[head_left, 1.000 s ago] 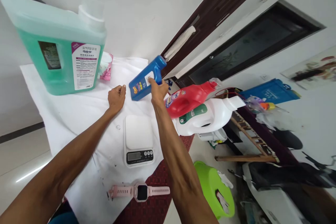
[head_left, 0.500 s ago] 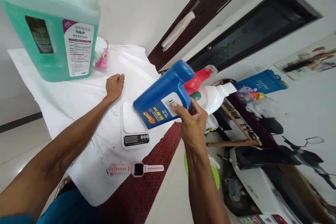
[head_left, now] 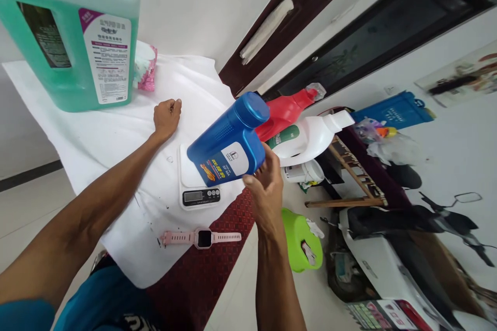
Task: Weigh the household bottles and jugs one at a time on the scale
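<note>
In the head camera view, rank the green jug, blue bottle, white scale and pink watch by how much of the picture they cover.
1. Green jug
2. Blue bottle
3. White scale, partly hidden behind the bottle
4. Pink watch

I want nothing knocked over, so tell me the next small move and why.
I'd probably open the right hand a little and draw it straight back from the blue bottle. The bottle appears to stand on the scale, and the fingers are right at its side, where a sideways brush might tip it.
</note>
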Motion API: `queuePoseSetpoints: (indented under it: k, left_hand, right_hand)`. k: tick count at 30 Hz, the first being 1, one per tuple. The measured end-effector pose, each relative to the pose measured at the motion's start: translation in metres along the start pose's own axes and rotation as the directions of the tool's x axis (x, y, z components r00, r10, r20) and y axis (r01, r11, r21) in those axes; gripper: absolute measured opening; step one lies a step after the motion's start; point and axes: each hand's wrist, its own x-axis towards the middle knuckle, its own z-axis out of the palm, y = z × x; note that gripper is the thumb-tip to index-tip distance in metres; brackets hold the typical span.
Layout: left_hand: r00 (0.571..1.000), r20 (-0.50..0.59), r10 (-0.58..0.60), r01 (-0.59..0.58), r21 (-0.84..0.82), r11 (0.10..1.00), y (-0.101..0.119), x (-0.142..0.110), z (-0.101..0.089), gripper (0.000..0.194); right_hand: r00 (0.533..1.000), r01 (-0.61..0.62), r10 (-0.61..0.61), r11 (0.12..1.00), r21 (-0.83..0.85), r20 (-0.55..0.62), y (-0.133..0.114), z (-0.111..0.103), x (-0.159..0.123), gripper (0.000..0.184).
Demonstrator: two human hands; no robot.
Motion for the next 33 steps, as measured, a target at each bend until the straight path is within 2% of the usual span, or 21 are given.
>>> queuePoseSetpoints:
  k: [3,6,10,14,17,20,22,25,29,33]
  left_hand:
    - [1.000,0.006,-0.006,0.006,0.006,1.000,0.000,0.000,0.000,0.045]
    - [1.000,0.009,0.006,-0.006,0.004,1.000,-0.001,0.000,0.001,0.044]
    - [1.000,0.016,0.026,-0.026,0.012,1.000,-0.002,0.000,0.003,0.044]
    - [0.999,-0.001,0.054,-0.054,0.025,0.998,-0.002,0.002,0.002,0.043]
    - [0.997,-0.018,0.077,-0.076,0.023,0.997,-0.002,0.003,0.001,0.042]
    - [0.996,-0.023,0.082,-0.081,0.024,0.996,-0.002,0.003,0.000,0.043]
    - [0.997,-0.026,0.070,-0.070,0.015,0.997,-0.001,0.003,-0.001,0.043]
    - [0.998,-0.027,0.063,-0.063,0.008,0.998,-0.001,0.003,-0.001,0.042]
    - [0.998,-0.017,0.062,-0.062,0.013,0.998,-0.001,0.002,0.001,0.043]
    - [0.998,0.005,0.059,-0.059,0.043,0.997,-0.001,0.001,0.002,0.042]
  right_hand:
    - [0.985,-0.007,0.021,0.997,0.082,-0.170,0.013,-0.012,-0.020,0.067]
    - [0.953,-0.045,0.062,0.997,0.064,-0.297,0.026,-0.016,-0.042,0.054]
    - [0.972,-0.038,0.023,0.997,-0.062,-0.233,0.027,0.000,-0.052,0.059]
    - [0.983,-0.063,0.056,0.997,-0.038,-0.176,0.013,0.032,-0.034,0.071]
    - [0.971,-0.104,0.104,0.995,0.014,-0.214,0.004,0.050,-0.017,0.064]
    - [0.960,-0.097,0.113,0.993,0.074,-0.256,0.003,0.053,-0.008,0.052]
    - [0.954,-0.082,0.107,0.992,0.100,-0.281,0.005,0.047,-0.007,0.048]
    - [0.915,-0.031,0.048,0.998,0.048,-0.400,0.011,0.028,-0.005,0.047]
    - [0.828,-0.006,-0.037,0.997,-0.074,-0.560,0.028,-0.004,0.008,0.049]
    - [0.723,-0.014,-0.084,0.991,-0.136,-0.686,0.059,-0.032,0.031,0.044]
